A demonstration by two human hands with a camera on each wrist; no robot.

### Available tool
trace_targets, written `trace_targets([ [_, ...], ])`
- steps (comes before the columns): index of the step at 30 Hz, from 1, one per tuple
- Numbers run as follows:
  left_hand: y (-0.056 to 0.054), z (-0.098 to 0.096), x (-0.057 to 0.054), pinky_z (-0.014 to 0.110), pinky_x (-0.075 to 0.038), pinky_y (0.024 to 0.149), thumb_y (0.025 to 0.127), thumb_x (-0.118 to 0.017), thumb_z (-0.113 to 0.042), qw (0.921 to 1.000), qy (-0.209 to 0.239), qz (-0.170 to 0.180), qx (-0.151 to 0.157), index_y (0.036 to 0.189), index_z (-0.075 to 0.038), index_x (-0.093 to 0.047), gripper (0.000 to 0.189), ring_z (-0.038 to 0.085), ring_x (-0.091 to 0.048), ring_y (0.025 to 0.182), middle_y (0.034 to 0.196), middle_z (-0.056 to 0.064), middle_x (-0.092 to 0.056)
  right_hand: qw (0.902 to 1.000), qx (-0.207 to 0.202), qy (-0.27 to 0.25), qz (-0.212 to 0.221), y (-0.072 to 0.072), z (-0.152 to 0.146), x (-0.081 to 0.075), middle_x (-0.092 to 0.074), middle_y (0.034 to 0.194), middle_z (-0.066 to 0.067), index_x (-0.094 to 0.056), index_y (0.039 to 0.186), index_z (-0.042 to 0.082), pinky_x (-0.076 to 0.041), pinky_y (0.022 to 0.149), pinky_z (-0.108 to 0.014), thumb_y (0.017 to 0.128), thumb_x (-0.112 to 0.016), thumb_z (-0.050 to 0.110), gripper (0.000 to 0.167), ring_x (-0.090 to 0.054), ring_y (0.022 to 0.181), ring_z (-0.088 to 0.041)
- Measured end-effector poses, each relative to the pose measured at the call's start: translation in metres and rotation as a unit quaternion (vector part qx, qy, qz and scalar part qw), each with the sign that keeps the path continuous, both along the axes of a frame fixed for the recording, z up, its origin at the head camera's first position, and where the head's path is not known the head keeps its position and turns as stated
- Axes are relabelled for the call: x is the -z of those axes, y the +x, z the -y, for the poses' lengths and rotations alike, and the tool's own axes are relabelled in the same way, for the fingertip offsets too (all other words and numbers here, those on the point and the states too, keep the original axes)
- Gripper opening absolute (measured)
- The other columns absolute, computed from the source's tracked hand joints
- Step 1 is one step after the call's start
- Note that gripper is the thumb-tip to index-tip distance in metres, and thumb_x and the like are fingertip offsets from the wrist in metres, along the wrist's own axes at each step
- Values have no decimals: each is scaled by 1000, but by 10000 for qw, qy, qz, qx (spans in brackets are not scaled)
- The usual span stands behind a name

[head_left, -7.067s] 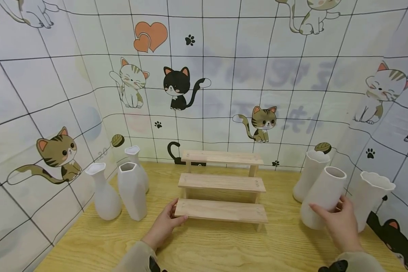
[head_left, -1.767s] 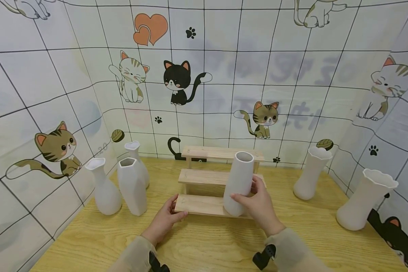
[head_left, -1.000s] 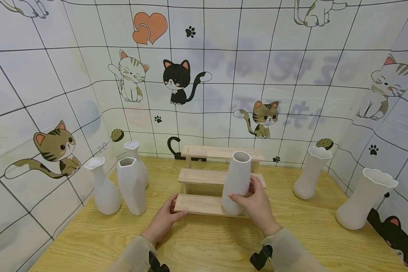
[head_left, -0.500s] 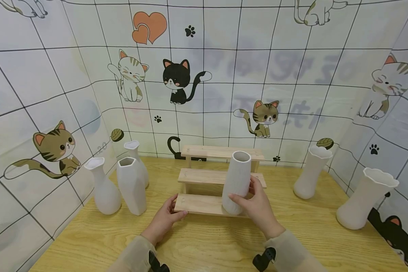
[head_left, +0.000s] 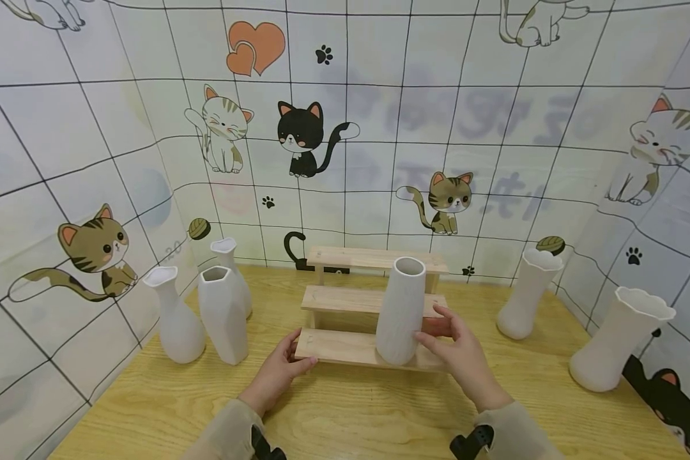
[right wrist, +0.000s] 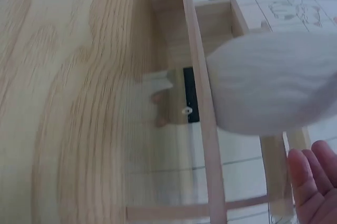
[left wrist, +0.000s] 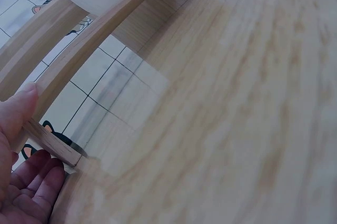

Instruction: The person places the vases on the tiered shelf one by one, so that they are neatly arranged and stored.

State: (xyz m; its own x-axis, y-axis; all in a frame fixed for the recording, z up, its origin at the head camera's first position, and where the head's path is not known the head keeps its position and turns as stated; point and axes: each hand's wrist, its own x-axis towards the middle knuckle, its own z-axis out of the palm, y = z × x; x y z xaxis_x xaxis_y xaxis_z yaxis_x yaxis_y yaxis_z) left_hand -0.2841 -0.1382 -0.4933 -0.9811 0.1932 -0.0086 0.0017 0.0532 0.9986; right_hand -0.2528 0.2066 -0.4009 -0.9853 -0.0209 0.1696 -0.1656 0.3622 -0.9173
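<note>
A white tapered vase (head_left: 401, 313) stands upright on the lowest step of a three-step wooden stand (head_left: 339, 345), right of its middle. Its narrow round mouth faces up. My right hand (head_left: 462, 358) is just right of the vase, fingers spread, thumb tip right at its side. In the right wrist view, the fingertips (right wrist: 301, 168) show apart from the vase's rounded base (right wrist: 268, 84). With my left hand (head_left: 276, 374) I grip the left end of the lowest step. There the thumb (left wrist: 21, 103) lies on the front edge; the other fingers are around the end.
On the left of the wooden table (head_left: 345, 415) stand a faceted vase (head_left: 224, 319), a flared-neck vase (head_left: 179, 326) and another narrow-necked vase (head_left: 241, 287) behind. Two ruffled-rim vases, one at the back (head_left: 526, 297) and one nearer (head_left: 615, 345), stand at right. Cat-print cloth (head_left: 368, 115) surrounds the table.
My right hand has brought the tapered vase from the right-hand group onto the lowest step. Since half a second ago its fingers have loosened and moved right. My left hand keeps its place.
</note>
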Motion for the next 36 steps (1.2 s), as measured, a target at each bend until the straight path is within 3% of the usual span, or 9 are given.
trace_targets([
  [6, 0, 0, 0, 35, -49, 87, 85, -75, -28, 10000, 25, -15, 48, 153, -6, -17, 92, 23, -53, 111, 135, 18, -46, 9978, 504, 387, 187, -2, -20, 11, -53, 129, -10, -48, 138, 10, -45, 82, -33, 88, -69, 42, 62, -50, 112, -23],
  [13, -1, 1, 0, 36, -48, 89, 86, -74, -28, 9999, 76, 9, 74, 153, -7, -16, 92, 24, -53, 112, 137, 19, -44, 9952, 785, 101, 578, -3, -37, 27, -46, 136, -14, -41, 141, 5, -44, 83, -28, 93, -62, 41, 63, -46, 114, -21],
  [20, 1, 2, 0, 37, -47, 90, 87, -73, -28, 9999, 79, 28, 110, 154, -8, -14, 92, 24, -52, 111, 139, 19, -42, 9902, 263, -814, 1102, -8, -49, 51, -33, 146, -24, -22, 149, 0, -48, 88, -36, 98, -56, 35, 70, -41, 125, -31],
  [24, 1, 1, 2, 38, -47, 90, 87, -72, -30, 9999, 58, 7, 146, 154, -8, -14, 91, 23, -52, 111, 139, 19, -42, 9834, -89, -1211, 1348, -8, -54, 64, -28, 149, -25, -20, 150, 1, -47, 92, -42, 100, -54, 26, 66, -33, 132, -36],
  [30, 2, 1, 3, 39, -47, 91, 88, -72, -31, 9998, 133, 53, 170, 154, -8, -12, 92, 23, -52, 112, 143, 19, -39, 9794, -530, -1305, 1447, -8, -59, 75, -34, 144, -26, -22, 151, -2, -48, 91, -39, 98, -57, 20, 67, -49, 117, -22],
  [36, 3, 2, 1, 38, -46, 91, 88, -71, -30, 9998, 119, 38, 147, 154, -7, -13, 91, 22, -52, 111, 140, 18, -43, 9798, -599, -1320, 1379, -10, -60, 84, -52, 128, -15, -22, 152, 2, -48, 87, -30, 94, -62, 17, 72, -56, 103, -10],
])
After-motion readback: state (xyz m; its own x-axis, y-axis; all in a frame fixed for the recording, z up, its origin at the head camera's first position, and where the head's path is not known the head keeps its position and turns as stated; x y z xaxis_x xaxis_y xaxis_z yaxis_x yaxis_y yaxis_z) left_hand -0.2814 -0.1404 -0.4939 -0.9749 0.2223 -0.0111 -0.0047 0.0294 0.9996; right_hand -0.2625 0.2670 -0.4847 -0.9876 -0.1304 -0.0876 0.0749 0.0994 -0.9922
